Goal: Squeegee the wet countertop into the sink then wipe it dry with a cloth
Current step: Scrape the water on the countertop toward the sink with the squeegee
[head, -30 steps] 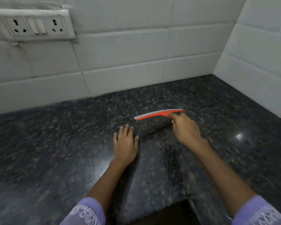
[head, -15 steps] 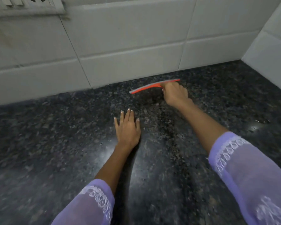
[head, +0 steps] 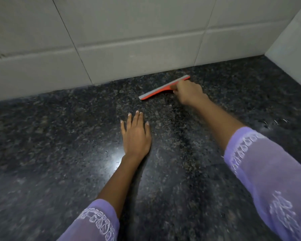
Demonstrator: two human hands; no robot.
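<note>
Gripping the orange squeegee (head: 161, 89) by its handle, the right hand (head: 189, 92) holds the blade near the tiled wall, long axis slanting left-to-right on the countertop (head: 59, 145), left hand (head: 135, 136) lying flat (fingers together), sink unseen.

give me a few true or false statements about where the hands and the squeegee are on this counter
1. The right hand grips the orange squeegee near the back wall. True.
2. The left hand holds a cloth. False: it lies flat and bare on the countertop.
3. The squeegee's blade rests against the white wall tiles. False: it sits on the dark stone, apart from the wall.
4. Both arms wear lilac sleeves. True.
5. A sink shows beside the left hand. False: no sink is in view.
</note>
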